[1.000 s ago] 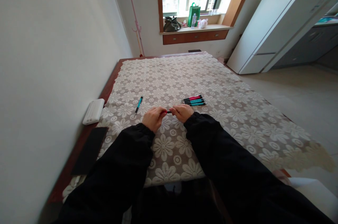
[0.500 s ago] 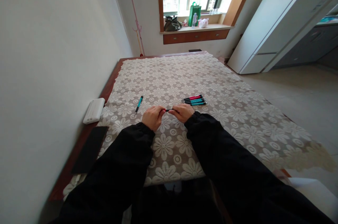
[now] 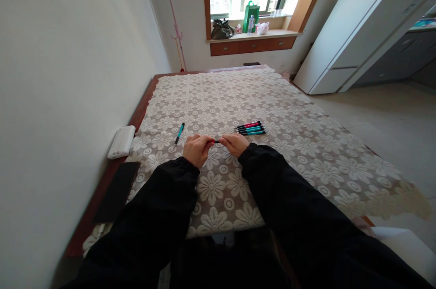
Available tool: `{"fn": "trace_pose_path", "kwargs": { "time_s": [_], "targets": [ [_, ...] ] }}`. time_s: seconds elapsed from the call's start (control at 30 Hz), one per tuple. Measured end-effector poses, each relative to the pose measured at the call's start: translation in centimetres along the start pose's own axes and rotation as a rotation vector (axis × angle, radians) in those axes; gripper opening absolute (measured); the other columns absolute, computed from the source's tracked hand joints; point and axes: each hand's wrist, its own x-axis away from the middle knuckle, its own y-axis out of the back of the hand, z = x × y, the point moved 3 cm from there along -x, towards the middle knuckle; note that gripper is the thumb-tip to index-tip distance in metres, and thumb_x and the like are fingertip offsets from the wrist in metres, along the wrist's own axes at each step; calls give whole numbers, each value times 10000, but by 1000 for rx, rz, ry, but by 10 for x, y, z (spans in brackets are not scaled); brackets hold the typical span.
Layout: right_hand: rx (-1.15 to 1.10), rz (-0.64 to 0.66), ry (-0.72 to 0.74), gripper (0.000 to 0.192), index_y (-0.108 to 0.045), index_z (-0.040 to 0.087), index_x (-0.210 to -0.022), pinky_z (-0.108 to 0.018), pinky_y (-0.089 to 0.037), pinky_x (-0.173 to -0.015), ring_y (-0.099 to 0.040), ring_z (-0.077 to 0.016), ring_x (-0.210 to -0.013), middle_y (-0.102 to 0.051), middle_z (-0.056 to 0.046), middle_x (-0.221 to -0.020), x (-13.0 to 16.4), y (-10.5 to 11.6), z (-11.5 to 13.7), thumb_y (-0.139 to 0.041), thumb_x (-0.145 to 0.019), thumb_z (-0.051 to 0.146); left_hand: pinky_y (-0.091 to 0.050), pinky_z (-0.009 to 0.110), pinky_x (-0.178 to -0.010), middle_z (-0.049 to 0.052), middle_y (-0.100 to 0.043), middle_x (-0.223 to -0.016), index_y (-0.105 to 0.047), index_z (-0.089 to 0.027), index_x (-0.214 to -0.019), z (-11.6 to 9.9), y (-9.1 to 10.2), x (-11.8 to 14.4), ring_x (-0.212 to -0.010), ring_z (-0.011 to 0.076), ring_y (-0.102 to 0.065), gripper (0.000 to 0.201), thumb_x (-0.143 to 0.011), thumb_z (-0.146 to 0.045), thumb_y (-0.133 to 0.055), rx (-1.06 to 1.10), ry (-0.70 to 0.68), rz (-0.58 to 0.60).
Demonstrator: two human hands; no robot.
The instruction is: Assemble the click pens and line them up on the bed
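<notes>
Between my hands a red and black pen [image 3: 217, 142] is held crosswise, low over the tablecloth. My left hand [image 3: 197, 149] is closed on its red part, and the fingers hide most of that end. My right hand [image 3: 235, 144] pinches the black end at the right. Just beyond my right hand lies a row of several pens [image 3: 251, 128], red and black ones behind teal and black ones. A single teal and black pen [image 3: 180, 133] rests slantwise beyond my left hand, touching neither hand.
A floral lace tablecloth [image 3: 218, 98] covers the table. At its left edge are a white box-shaped device [image 3: 121, 142] and a dark flat tablet-like object [image 3: 116, 192]. A wall runs close along the left. Farther off stand a white fridge [image 3: 354, 30] and a window sill [image 3: 272, 34] with bags.
My right hand has shifted very slightly, and a bit more of the pen's black end shows between my hands. The pens on the table have stayed in place.
</notes>
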Motion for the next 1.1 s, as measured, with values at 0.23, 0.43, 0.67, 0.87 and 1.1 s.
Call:
{"fn": "trace_pose_path", "kwargs": {
  "time_s": [0.23, 0.43, 0.67, 0.87, 1.1],
  "targets": [
    [-138, -112, 78, 365, -597, 219, -830, -285, -343, -660, -519, -172, -684, -589, -35, -725, 0, 11, 2, -427, -1005, 490, -409, 370, -855, 47, -742, -897, -687, -231, -1009, 1, -1, -1, -895, 225, -643, 286, -1019, -351, -427, -28, 66, 25],
    [-231, -97, 143, 415, -416, 217, -650, -286, -304, -600, -420, -127, -581, -437, 20, -605, 3, 16, 7, -401, -1011, 420, -409, 349, -802, 45, -731, -876, -673, -211, -903, 1, -3, -2, -849, 207, -635, 345, -1033, -312, -370, -37, -10, 74],
    [-422, -152, -20, 447, -397, 209, -621, -279, -259, -544, -342, -95, -516, -348, 61, -534, 1, 6, 5, -451, -980, 470, -424, 364, -851, 48, -743, -919, -690, -219, -1006, 2, 6, -1, -892, 212, -642, 238, -992, -372, -507, 25, -26, -100],
    [-563, -145, 25, 367, -553, 228, -1171, -271, -453, -653, -622, -156, -796, -667, -15, -909, 0, -2, 11, -664, -869, 403, -476, 382, -951, 67, -742, -1115, -551, -233, -1133, 9, -1, 1, -1059, 216, -677, 189, -1015, -331, -441, 303, 81, -181],
    [-435, -210, 135, 271, -561, 239, -1174, -320, -506, -789, -642, -154, -818, -696, -9, -921, 3, 0, 14, -625, -911, 245, -536, 393, -954, 131, -630, -1352, -470, -232, -1100, 6, -10, 2, -1163, 239, -677, 185, -986, -375, -503, 668, 88, -94]
  ]
}}
